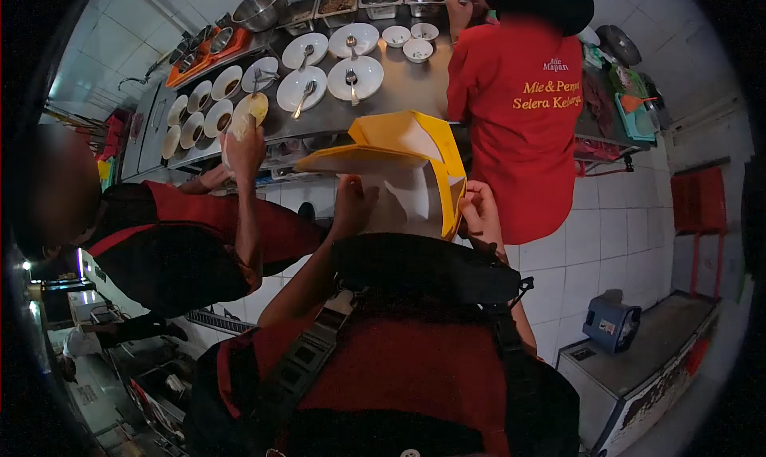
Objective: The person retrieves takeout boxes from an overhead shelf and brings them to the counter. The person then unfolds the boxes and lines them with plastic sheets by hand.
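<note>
In front of my chest is a yellow cardboard food box (397, 187) with a pale inside, partly folded, its flaps standing up and outward. My left hand (353, 206) has its fingers curled at the box's left side, beneath the long yellow flap. On the opposite side, my right hand (481, 210) pinches the box's right edge between thumb and fingers. The inside of the box is visible, with a shadow across it.
A steel counter (383, 98) ahead carries white plates (302, 95) with cutlery, bowls (218, 118) and food trays (337, 4). A co-worker in a red shirt (523, 130) stands ahead right. Another person's hand (244, 150) is at left. A blue container (612, 323) sits at right.
</note>
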A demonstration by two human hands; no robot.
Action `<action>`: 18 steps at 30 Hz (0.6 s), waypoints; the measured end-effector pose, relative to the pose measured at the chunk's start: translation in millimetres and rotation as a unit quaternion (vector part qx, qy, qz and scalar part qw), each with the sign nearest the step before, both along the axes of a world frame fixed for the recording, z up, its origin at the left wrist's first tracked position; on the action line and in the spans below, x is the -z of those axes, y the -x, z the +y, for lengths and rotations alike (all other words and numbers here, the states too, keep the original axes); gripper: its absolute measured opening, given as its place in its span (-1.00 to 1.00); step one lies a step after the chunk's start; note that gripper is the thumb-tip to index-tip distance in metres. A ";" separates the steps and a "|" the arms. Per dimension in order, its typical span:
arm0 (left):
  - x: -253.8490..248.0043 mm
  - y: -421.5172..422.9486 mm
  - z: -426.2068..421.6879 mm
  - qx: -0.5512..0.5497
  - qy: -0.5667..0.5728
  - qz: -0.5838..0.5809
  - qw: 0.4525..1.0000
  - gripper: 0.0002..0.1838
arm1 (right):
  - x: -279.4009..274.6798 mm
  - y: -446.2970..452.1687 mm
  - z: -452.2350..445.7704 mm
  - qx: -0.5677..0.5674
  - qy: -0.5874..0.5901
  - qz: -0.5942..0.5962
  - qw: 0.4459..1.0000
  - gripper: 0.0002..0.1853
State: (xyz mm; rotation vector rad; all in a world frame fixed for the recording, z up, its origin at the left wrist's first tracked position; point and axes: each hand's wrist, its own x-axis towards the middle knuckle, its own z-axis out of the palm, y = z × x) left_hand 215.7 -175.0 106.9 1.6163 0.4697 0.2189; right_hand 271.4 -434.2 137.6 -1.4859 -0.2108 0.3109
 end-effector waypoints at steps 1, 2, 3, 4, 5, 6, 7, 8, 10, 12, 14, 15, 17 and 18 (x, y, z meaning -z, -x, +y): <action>-1.1 0.1 -0.7 -0.003 -0.004 -0.005 1.000 -0.69 | 0.1 -1.8 -1.0 -0.003 -0.004 -0.005 1.000 -0.73; -0.7 1.0 -1.0 0.000 0.004 -0.014 1.000 -0.67 | 1.5 -3.0 -2.6 -0.004 -0.003 0.016 1.000 -0.73; 1.0 2.2 -0.3 0.002 0.013 -0.024 1.000 -0.66 | 4.1 -4.1 -3.5 -0.006 -0.002 0.036 0.999 -0.74; 4.5 3.4 1.6 0.000 0.011 -0.027 1.000 -0.66 | 10.4 -7.4 -5.6 -0.009 0.013 0.008 1.000 -0.72; 9.0 3.9 4.9 0.017 0.011 -0.011 1.000 -0.64 | 16.0 -10.2 -6.1 -0.012 0.011 0.005 1.000 -0.72; 4.4 2.3 4.1 0.035 0.012 0.005 0.999 -0.62 | 14.5 -12.0 -4.3 -0.014 0.000 0.014 1.000 -0.72; 0.2 2.8 1.4 0.032 0.012 0.004 0.999 -0.62 | 11.9 -13.0 -3.6 -0.016 -0.010 0.025 0.999 -0.71; -3.6 5.1 -1.7 0.015 0.061 0.001 0.998 -0.64 | 8.0 -12.2 -5.2 -0.027 -0.018 0.056 0.998 -0.70; -1.0 6.0 -5.4 -0.008 0.112 -0.004 0.994 -0.66 | 7.7 -17.3 -5.9 -0.043 -0.020 0.063 0.997 -0.71; 10.8 12.0 1.2 0.050 0.068 0.000 0.996 -0.71 | 16.2 -22.6 -6.5 -0.064 -0.023 0.051 0.996 -0.71; 12.9 15.9 -0.7 0.018 0.050 0.016 0.998 -0.72 | 31.7 -30.9 -3.0 -0.080 -0.021 0.020 0.996 -0.71; 9.0 21.2 -3.4 -0.006 0.032 0.040 0.999 -0.72 | 35.9 -31.1 -1.0 -0.087 -0.022 -0.004 0.996 -0.71; -6.1 29.2 -9.6 -0.035 0.018 0.051 0.998 -0.70 | 14.7 -34.5 1.9 -0.115 -0.006 0.011 0.993 -0.69; -9.8 34.2 -9.5 -0.052 0.001 0.061 0.997 -0.67 | 4.2 -34.5 5.8 -0.139 -0.005 0.047 0.989 -0.68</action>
